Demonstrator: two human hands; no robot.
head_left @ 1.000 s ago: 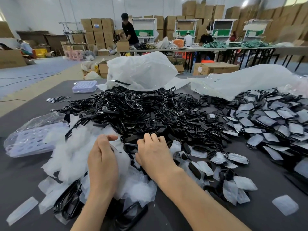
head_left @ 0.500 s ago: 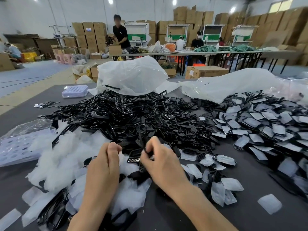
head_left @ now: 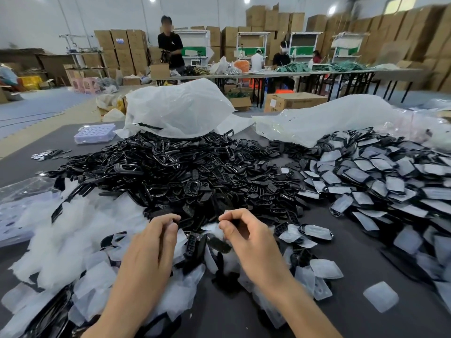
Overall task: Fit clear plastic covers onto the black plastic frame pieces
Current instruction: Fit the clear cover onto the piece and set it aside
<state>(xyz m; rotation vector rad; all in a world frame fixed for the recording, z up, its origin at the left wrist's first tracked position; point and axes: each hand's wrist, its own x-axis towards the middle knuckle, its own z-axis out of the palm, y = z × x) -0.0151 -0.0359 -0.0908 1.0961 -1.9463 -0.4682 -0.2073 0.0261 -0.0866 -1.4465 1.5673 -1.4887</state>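
Both hands hover low at the near edge of the heap of frames (head_left: 183, 172). One black frame piece (head_left: 192, 243) lies on the worktop (head_left: 341, 323) right between them, long axis pointing away from the person, a shade nearer the left hand (head_left: 148, 252); clear covers (head_left: 97, 276) lie scattered under both wrists. Left grip is curled, knuckles up, contents hidden; right hand (head_left: 249, 242) has thumb pressed to forefinger, and what it pinches I cannot tell.

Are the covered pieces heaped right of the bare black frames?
Yes, the covered pieces lie heaped at right, the bare black frames pile in the middle.
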